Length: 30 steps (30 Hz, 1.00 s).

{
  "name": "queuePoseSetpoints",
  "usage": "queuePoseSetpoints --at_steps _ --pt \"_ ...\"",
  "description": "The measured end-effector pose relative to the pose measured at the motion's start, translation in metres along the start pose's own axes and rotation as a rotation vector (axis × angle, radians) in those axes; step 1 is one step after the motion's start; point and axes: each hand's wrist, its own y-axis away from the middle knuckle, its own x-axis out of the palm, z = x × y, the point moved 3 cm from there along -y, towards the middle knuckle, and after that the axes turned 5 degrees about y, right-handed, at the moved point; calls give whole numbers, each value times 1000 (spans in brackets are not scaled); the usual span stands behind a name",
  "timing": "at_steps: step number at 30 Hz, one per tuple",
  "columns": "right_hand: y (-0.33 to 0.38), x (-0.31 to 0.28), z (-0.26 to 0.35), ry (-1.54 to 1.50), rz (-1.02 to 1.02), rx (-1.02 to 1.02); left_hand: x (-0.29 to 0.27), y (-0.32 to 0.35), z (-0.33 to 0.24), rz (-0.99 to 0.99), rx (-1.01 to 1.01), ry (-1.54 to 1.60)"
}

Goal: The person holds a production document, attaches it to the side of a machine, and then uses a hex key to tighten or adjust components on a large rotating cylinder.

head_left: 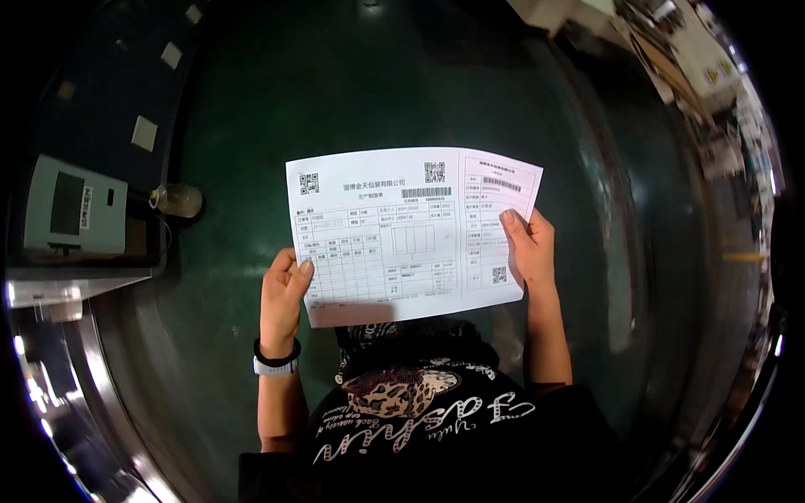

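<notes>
Nearest is a black cloth shirt with pale script lettering (pixel 470 415). Ahead of it, two bare hands hold one white rectangular printed paper sheet (pixel 352 226) in the air, before the chest. The left hand (pixel 283 287) pinches its left edge low down, thumb on the face, fingers curled nearly closed behind; the right hand (pixel 530 245) grips the right edge about halfway up in the same way. (Two bands, one black (pixel 289 352) and one pale (pixel 275 367), circle the left wrist.)

The sheet carries three square codes (pixel 309 183) and two barcodes (pixel 427 194). Its print faces the wearer, upright; its long axis runs left to right, the lower edge rising rightward. The upper edge is untouched, and wide dark green floor (pixel 360 92) stretches beyond and to both sides.

Farther left, a dark counter (pixel 96 134) bears one grey-white box-shaped device (pixel 101 218), one translucent rounded bottle (pixel 180 201) just beside it, and at least three pale flat squares (pixel 144 133). Clutter seems to line the far right, though bent and blurred.
</notes>
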Motion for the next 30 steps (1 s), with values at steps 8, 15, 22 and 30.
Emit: queuePoseSetpoints --at_steps 8,15,22,30 --pt "-33 -20 13 -78 9 48 22 -22 -1 105 -149 -46" --pt "-17 -37 22 -243 68 117 57 -3 -30 33 -189 -126" --pt "4 -35 6 -211 91 5 55 26 -8 -7 -17 -128" --pt "5 -17 -5 -304 73 -7 31 3 20 43 33 -58"
